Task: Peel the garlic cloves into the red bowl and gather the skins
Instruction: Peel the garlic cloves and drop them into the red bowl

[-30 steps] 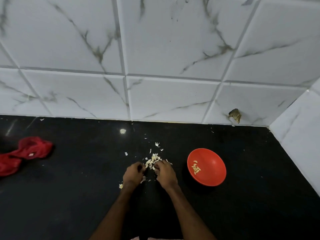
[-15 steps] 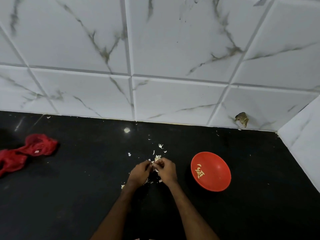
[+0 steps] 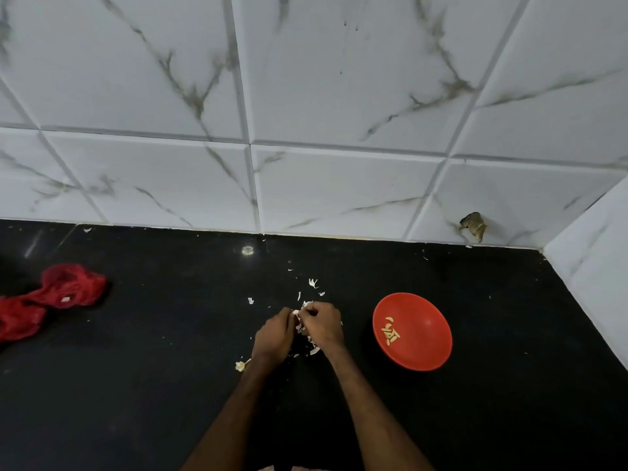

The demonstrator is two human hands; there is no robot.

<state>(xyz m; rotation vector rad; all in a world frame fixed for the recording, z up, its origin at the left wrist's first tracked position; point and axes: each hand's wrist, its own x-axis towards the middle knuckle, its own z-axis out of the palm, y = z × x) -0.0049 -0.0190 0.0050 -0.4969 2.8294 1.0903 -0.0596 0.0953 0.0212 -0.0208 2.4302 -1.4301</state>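
I had both hands drawn together over the middle of the worktop [image 3: 136,385], fingers curled. My left hand [image 3: 273,338] and my right hand [image 3: 323,326] met at the fingertips, and between them they pinched a garlic clove [image 3: 296,313], a small pale piece that mostly hid behind my fingers. I could not make out how much skin it carried. Both hands were raised a little off the black surface, knuckles up, with my bare forearms running back toward the front edge. Under and around my hands lay the skins [image 3: 312,283], thin white flakes. Some were bunched beneath my right palm, and others were strewn loosely toward the back edge. One flake lay by itself off to the left. Just beside my left wrist sat a pale garlic stub [image 3: 240,366] with a short stalk. To the right of my hands, apart from them and between them and the right edge, stood the red bowl [image 3: 424,351], upright. In its hollow lay a small cluster of peeled cloves [image 3: 390,329], yellowish against the red. Far over toward the left end of the worktop lay a crumpled red mesh bag [image 3: 57,294]. Along the back edge rose the marbled white tile wall [image 3: 339,185]. It had a broken hole [image 3: 473,226] low down near the back right corner, where the side wall [image 3: 594,266] met it.
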